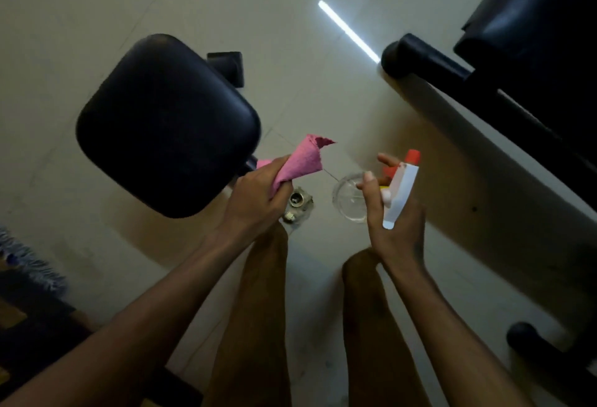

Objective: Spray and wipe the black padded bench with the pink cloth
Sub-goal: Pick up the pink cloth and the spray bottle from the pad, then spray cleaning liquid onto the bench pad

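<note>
The black padded bench (168,125) fills the left centre of the head view, seen from above, its rounded pad dark and smooth. My left hand (258,196) is closed on the crumpled pink cloth (302,161), held just off the pad's right edge, apart from it. To the right, my right hand (394,212) grips a spray bottle (400,190) with a white head, a red-orange nozzle and a clear body. The nozzle points up and away. The hand hides most of the bottle body.
Another black padded piece (536,25) with a black metal frame (452,74) runs along the upper right. A small metal floor fitting (297,206) lies below my left hand. My bare legs (255,309) stand on the pale tiled floor. A fringed rug (22,261) lies lower left.
</note>
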Motion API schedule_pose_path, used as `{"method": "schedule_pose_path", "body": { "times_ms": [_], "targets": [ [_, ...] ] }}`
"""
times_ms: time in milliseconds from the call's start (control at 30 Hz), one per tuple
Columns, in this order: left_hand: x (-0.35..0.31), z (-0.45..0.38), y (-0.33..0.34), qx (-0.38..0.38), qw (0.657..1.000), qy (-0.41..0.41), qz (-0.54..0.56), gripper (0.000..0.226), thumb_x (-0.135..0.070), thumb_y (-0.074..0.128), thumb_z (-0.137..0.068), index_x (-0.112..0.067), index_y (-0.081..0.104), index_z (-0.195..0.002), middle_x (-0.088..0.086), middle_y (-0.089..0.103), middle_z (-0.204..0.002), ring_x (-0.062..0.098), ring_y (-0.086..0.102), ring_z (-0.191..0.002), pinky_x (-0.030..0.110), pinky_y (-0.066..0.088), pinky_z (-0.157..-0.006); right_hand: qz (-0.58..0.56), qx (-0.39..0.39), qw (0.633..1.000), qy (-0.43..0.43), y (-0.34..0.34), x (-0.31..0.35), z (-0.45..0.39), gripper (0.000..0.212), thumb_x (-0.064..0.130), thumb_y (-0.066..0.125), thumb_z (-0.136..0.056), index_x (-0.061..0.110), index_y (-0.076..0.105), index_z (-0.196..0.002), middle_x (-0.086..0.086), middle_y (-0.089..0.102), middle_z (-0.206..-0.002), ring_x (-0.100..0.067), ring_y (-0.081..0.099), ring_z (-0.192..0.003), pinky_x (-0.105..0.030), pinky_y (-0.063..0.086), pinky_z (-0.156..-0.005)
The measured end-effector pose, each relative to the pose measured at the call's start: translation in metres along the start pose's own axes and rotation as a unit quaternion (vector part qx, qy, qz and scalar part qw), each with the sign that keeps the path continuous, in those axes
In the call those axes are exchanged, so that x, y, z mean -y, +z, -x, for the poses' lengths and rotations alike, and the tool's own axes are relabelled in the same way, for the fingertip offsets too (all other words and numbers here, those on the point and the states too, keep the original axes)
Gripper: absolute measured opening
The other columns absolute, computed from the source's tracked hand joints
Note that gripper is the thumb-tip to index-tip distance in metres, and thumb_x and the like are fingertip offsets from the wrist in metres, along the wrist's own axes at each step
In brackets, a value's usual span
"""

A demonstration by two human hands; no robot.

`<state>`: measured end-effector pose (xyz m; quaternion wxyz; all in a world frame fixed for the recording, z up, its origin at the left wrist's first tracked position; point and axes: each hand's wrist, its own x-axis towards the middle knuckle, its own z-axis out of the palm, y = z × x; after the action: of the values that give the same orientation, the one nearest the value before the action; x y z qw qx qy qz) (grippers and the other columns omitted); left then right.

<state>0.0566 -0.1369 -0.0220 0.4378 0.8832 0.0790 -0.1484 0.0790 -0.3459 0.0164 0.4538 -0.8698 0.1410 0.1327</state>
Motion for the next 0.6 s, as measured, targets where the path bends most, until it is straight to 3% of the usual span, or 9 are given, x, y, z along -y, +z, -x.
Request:
{"method": "schedule_pose_path", "body": {
  "times_ms": [67,200,267,400,500,600],
  "targets": [
    [-0.035,-0.007,0.029,0.016,1.0,0.014,-0.002,0.033,-0.023,0.046,-0.097,-0.009,0.062,-0.122,-0.001,0.06,-0.085,0.019,0.059,-0.072,0.023,0.047,-0.062,-0.004,-0.028,0.999,0.014,-0.037,-0.022,-0.003,0.031,0.039,0.063,-0.094,0.041,0.046,-0.12,0.032,0.054,-0.092,-0.003,0.065,-0.083,-0.028,0.06,-0.076],
    [-0.095,-0.018,0.109,-0.004,0.999,0.03,0.01,0.01,-0.018,0.048,-0.094,-0.019,0.057,-0.095,-0.01,0.052,-0.07,0.007,0.048,-0.059,0.033,0.038,-0.053,-0.044,-0.094,0.992,0.066,-0.114,-0.072,-0.009,0.028,0.049,0.062,-0.089,0.046,0.046,-0.111,0.032,0.05,-0.096,-0.001,0.061,-0.087,-0.024,0.057,-0.079],
    [-0.126,-0.023,0.15,-0.007,1.0,0.024,0.016,0.01,-0.018,0.047,-0.095,-0.019,0.053,-0.087,-0.006,0.05,-0.066,0.013,0.047,-0.057,0.04,0.037,-0.05,-0.062,-0.135,0.984,0.093,-0.151,-0.095,-0.012,0.031,0.06,0.056,-0.082,0.046,0.046,-0.108,0.022,0.055,-0.098,-0.005,0.061,-0.088,-0.027,0.058,-0.081],
    [-0.194,-0.035,0.219,0.003,0.999,0.045,0.01,0.012,-0.019,0.047,-0.097,-0.019,0.056,-0.088,0.002,0.053,-0.065,0.024,0.05,-0.057,0.048,0.043,-0.05,-0.085,-0.171,0.976,0.107,-0.218,-0.136,-0.018,0.05,0.061,0.054,-0.084,0.028,0.054,-0.122,0.007,0.06,-0.103,-0.011,0.063,-0.09,-0.032,0.061,-0.079],
    [-0.243,-0.051,0.262,0.019,0.998,0.064,0.013,0.015,-0.02,0.048,-0.099,-0.015,0.06,-0.091,0.004,0.056,-0.067,0.021,0.051,-0.058,0.046,0.044,-0.051,-0.104,-0.188,0.971,0.103,-0.268,-0.163,-0.027,0.044,0.049,0.059,-0.092,0.025,0.055,-0.128,0.004,0.065,-0.105,-0.01,0.066,-0.092,-0.025,0.06,-0.075],
    [-0.29,-0.072,0.294,0.054,0.993,0.109,-0.005,0.019,-0.022,0.048,-0.098,-0.012,0.065,-0.098,0.0,0.057,-0.069,0.012,0.051,-0.058,0.031,0.043,-0.05,-0.13,-0.208,0.961,0.127,-0.306,-0.183,-0.039,0.037,0.048,0.059,-0.093,0.027,0.058,-0.123,0.004,0.066,-0.102,-0.012,0.067,-0.089,-0.022,0.058,-0.069]
  ]
}}
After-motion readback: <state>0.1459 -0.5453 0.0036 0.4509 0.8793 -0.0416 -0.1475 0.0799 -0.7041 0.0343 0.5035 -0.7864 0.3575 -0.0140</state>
